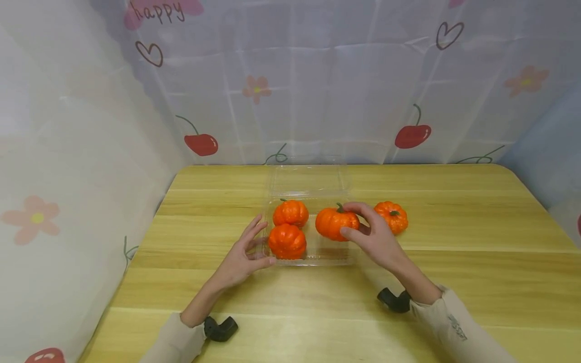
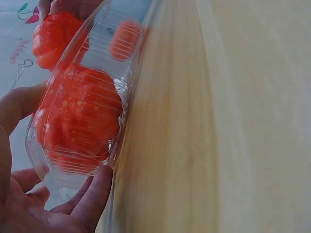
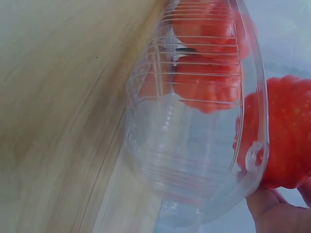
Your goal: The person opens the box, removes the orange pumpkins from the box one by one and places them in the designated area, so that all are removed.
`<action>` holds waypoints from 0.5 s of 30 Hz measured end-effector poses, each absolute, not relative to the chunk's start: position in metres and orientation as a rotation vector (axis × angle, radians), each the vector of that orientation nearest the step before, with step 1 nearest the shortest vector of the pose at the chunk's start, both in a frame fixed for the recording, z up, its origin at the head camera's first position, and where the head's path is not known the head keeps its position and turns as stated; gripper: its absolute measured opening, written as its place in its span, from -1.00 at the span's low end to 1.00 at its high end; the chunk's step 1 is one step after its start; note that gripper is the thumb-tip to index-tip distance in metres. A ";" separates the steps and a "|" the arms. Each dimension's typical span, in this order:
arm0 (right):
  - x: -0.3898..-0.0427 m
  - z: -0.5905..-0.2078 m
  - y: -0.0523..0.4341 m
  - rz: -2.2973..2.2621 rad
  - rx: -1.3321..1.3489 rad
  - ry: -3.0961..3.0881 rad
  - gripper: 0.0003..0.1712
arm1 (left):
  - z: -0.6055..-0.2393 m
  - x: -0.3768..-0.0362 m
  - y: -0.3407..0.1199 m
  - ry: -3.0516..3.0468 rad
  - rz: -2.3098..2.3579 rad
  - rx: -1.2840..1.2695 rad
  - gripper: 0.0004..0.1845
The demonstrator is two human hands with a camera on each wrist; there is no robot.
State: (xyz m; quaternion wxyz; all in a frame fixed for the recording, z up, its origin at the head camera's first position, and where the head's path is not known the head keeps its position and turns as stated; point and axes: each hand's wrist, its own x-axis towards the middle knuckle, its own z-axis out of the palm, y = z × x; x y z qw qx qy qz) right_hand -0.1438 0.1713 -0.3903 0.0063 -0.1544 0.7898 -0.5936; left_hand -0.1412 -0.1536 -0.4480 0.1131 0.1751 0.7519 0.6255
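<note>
Nearest, left hand (image 1: 240, 259) with fingers straight, thumb tip pressed to the near left corner of the clear plastic box (image 1: 317, 258); right hand (image 1: 374, 234) curled around one pumpkin (image 1: 335, 223), held over the box's right half. Just past the left fingertips, two pumpkins (image 1: 287, 241) inside the box. Beyond the right knuckles, a fourth pumpkin (image 1: 392, 216) on the wooden table (image 1: 454, 262). Open lid (image 1: 308, 179) farthest. Only from the left wrist: thumb (image 2: 95, 194) on the ribbed wall. From the right wrist: most fingers cut off, pumpkins blurred through plastic.

Glossy orange pumpkins (image 1: 337, 224), clear ribbed plastic tray (image 1: 327, 258), matt wooden table (image 1: 476, 252)
</note>
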 end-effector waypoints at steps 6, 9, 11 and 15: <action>-0.141 -0.391 0.177 -1.855 -0.514 2.495 -0.48 | -0.448 -0.140 -0.154 2.201 1.833 0.510 -0.08; -0.137 -0.391 0.179 -1.858 -0.545 2.489 -0.45 | -0.448 -0.139 -0.155 2.207 1.823 0.500 -0.08; -0.135 -0.390 0.181 -1.859 -0.561 2.491 -0.42 | -0.448 -0.139 -0.155 2.212 1.817 0.497 -0.08; -0.130 -0.387 0.183 -1.849 -0.574 2.522 -0.37 | -0.448 -0.140 -0.155 2.224 1.811 0.498 -0.07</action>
